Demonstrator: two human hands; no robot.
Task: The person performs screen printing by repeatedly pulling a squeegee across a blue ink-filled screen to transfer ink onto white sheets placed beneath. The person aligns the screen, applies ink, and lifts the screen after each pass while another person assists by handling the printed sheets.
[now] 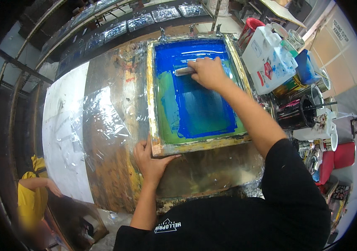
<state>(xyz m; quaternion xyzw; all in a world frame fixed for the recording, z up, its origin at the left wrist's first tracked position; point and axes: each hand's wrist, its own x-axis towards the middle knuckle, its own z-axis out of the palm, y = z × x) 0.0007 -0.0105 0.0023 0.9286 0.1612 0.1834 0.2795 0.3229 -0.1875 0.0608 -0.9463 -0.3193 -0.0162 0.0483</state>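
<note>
A wooden-framed printing screen (158, 147) lies on the worn work table, with wet blue ink (203, 125) spread over its green and blue mesh. My right hand (207, 72) is closed round the handle of a squeegee (183, 71) toward the far part of the mesh; its blade is mostly hidden in the ink. At the near left corner of the frame is my left hand (150, 161), fingers against the left side and thumb stretched along the near edge, gripping the corner. Metal clamps (163, 34) stand along the screen's far edge.
White sheets (67, 134) and clear plastic film (103, 113) lie left of the screen. A white jug (268, 60), a black ink pot (296, 113) and several cans crowd the right side. Another person in a yellow sleeve (32, 192) is at lower left. Shiny packets (166, 13) lie beyond.
</note>
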